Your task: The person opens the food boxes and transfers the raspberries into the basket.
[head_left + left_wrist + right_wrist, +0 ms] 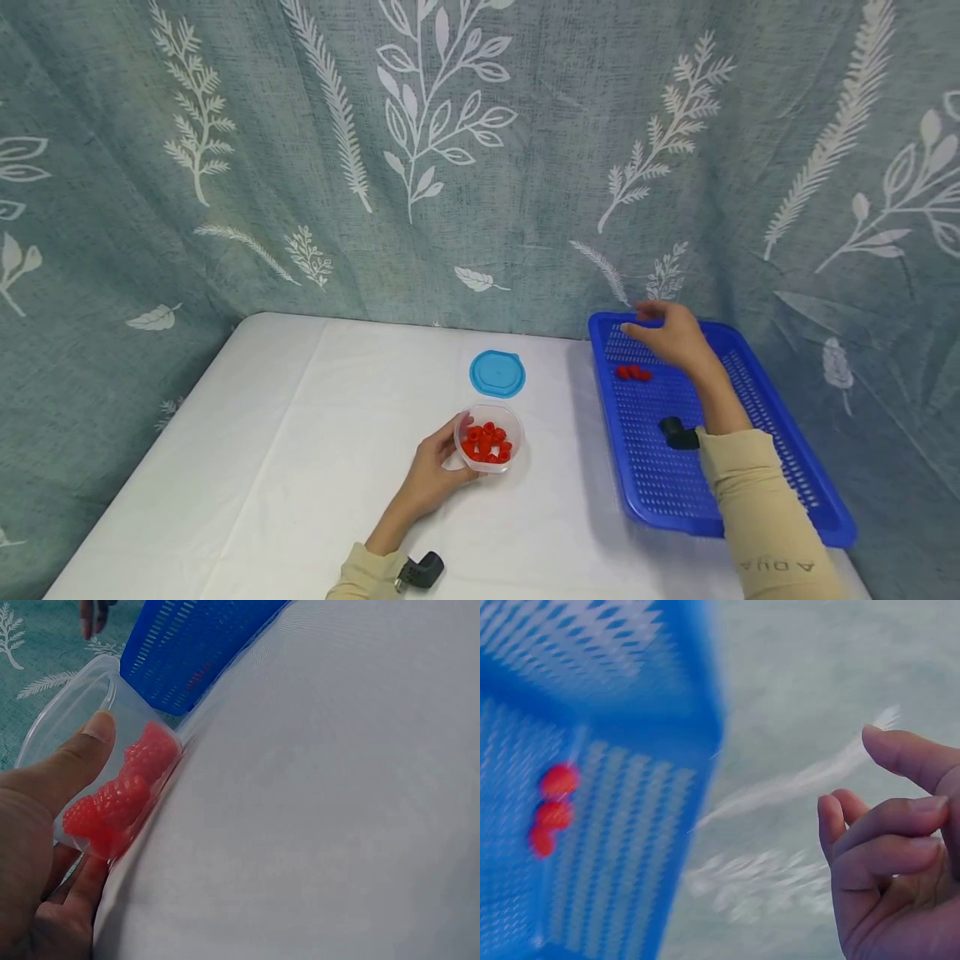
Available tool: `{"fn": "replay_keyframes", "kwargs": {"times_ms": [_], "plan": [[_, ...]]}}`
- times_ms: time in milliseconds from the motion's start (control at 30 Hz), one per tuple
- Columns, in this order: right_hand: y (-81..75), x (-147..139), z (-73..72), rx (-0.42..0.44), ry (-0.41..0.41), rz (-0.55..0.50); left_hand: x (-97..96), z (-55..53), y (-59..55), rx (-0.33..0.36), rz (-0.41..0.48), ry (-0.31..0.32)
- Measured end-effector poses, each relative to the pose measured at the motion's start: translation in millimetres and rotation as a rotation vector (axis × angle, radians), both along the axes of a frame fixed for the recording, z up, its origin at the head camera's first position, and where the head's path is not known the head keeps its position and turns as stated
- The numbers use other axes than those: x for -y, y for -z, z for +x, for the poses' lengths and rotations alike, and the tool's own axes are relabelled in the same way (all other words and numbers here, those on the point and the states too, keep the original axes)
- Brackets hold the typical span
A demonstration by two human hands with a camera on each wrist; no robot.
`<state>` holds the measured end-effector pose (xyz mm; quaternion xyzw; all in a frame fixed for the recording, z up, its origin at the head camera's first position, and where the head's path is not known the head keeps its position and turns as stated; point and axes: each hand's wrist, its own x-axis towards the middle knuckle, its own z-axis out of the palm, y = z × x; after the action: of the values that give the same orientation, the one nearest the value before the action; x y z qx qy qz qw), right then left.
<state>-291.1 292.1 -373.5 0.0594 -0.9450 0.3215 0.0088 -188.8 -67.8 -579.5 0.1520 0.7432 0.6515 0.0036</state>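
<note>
My left hand grips a clear plastic tub on the white-covered table. In the left wrist view the thumb presses against its wall, while other fingers curl beneath. Several red raspberries lie inside the tub; close up, their bumpy skins show through the plastic. Over the far end of a blue perforated basket hovers my right hand, holding nothing, its fingers loosely bent and the thumb apart. A few more raspberries lie together in that basket, against its wall.
A round blue lid lies flat on the table just behind the tub. The basket stands at the table's right side. A green curtain with white leaf prints hangs behind the table's back edge.
</note>
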Motion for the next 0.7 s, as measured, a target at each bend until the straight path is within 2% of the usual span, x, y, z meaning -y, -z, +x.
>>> {"fn": "replay_keyframes", "kwargs": {"times_ms": [133,267,500,700], "plan": [[-10.5,25.3,19.4,-0.082,-0.027,-0.046,-0.1,-0.3,0.4,-0.008,0.0,0.004],[-7.4,51.6,36.9,-0.118,-0.042,-0.102,0.3,-1.6,2.2,-0.014,-0.027,0.004],[14.5,101.1,67.6,-0.143,-0.117,-0.166,0.8,-3.2,3.8,-0.041,-0.062,0.013],[43.3,136.1,85.9,-0.077,-0.138,-0.221,0.6,-2.7,2.2,-0.05,-0.055,0.015]]}}
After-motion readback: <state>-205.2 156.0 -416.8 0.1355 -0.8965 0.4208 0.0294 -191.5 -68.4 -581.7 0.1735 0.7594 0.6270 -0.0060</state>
